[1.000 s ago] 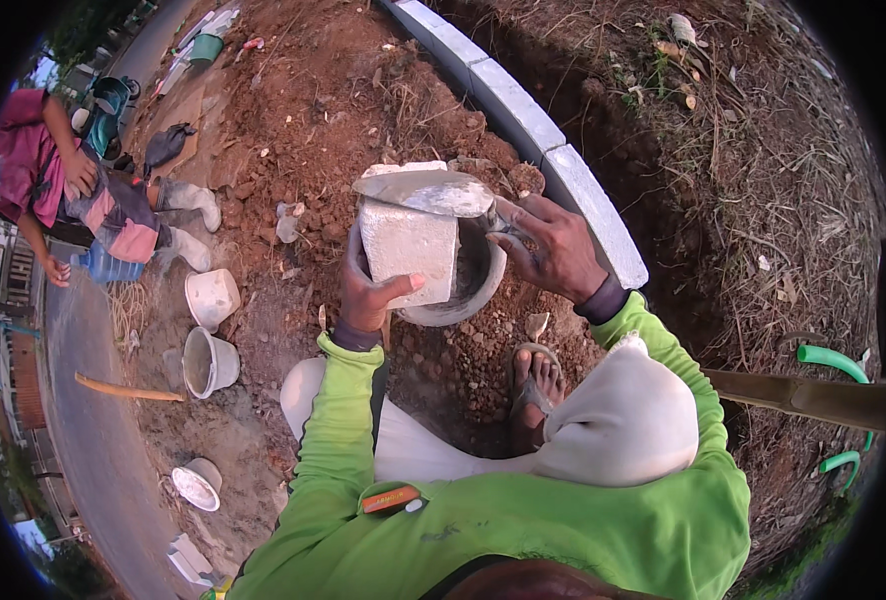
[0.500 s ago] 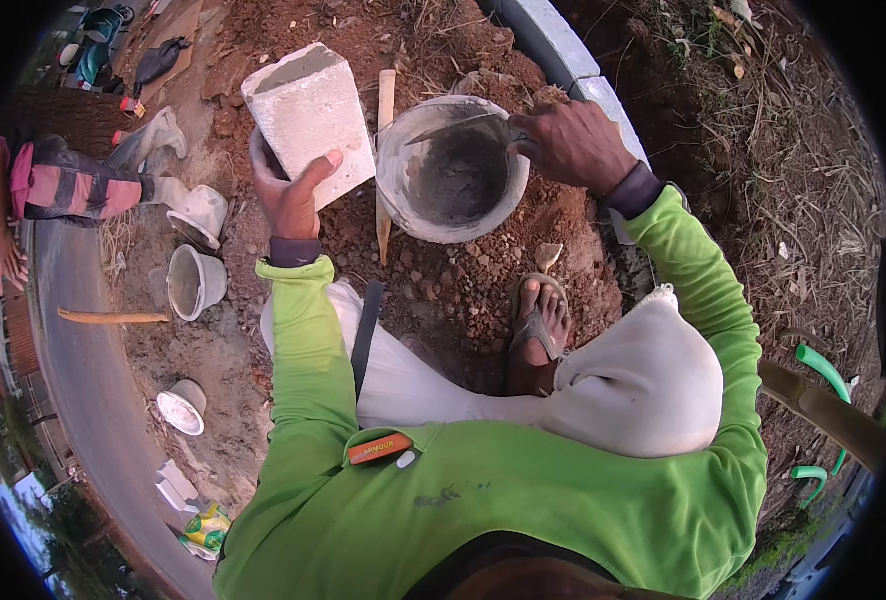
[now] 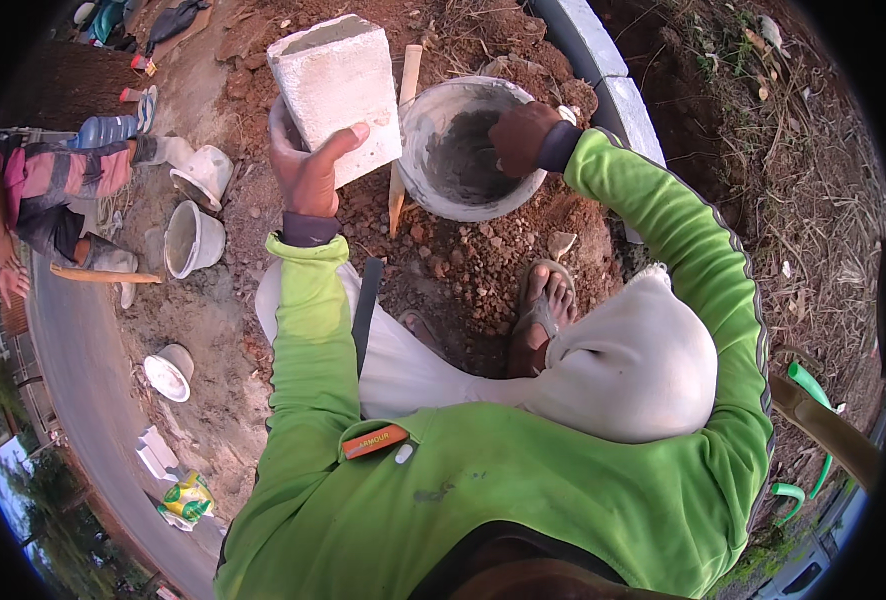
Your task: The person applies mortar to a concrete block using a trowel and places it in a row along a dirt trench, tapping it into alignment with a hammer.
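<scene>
Head view: a white block [image 3: 348, 105], end apparently mortared, not yet laid, is clamped in the left hand [image 3: 306, 178] beside a bucket [image 3: 425, 188]; what the curled right hand [image 3: 523, 138] grips cannot be told.

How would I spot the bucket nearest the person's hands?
Find the row of pale kerb blocks at the top. Left of them, on reddish soil, stands a round, grey-smeared bucket. Unlike the buckets farther left, it has the right hand over its mouth and a wooden stake close beside it.
</scene>
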The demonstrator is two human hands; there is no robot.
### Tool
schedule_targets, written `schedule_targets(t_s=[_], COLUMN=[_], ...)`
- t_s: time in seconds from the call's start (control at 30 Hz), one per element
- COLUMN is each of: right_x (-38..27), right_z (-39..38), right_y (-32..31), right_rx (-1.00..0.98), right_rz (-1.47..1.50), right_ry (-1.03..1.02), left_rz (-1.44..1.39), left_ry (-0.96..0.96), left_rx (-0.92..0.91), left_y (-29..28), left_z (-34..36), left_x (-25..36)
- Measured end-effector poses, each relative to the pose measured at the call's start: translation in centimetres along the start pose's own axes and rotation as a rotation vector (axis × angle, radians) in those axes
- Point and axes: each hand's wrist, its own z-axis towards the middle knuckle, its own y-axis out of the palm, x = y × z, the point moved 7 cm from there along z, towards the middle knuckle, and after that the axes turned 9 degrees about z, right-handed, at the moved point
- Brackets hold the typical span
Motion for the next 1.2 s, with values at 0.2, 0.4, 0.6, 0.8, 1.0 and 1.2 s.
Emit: schedule_targets(t_s=[0.2,0.4,0.6,0.8,1.0,1.2], right_x=[4.9,9.2,6.3,3.5,1.4,-0.4], right_z=[-2.0,-9.9,-12.9,-15.4,-15.9,-16.5], right_y=[-0.2,0.1,-6.1,-13.1,-10.8,-9.2], right_rx=[-0.355,-0.184,0.473,1.026,1.159,1.188], right_rz=[0.464,1.192,1.395,0.455,0.178,0.159], right_ry=[0.197,0.253,0.016,0.061,0.028,0.044], left_rz=[0.045,0.033,0.018,0.028,0.054,0.123], left_ry=[0.019,0.024,0.006,0.039,0.043,0.063], left_rx=[-0.023,-0.035,-0.24,-0.33,-0.322,-0.23], left_y=[-0.2,0.3,3.1,6.2,7.3,6.3], left_z=[0.2,0.5,0.3,-0.8,-0.8,-0.5], left_x=[0.5,0.4,0.6,0.9,0.2,-0.8])
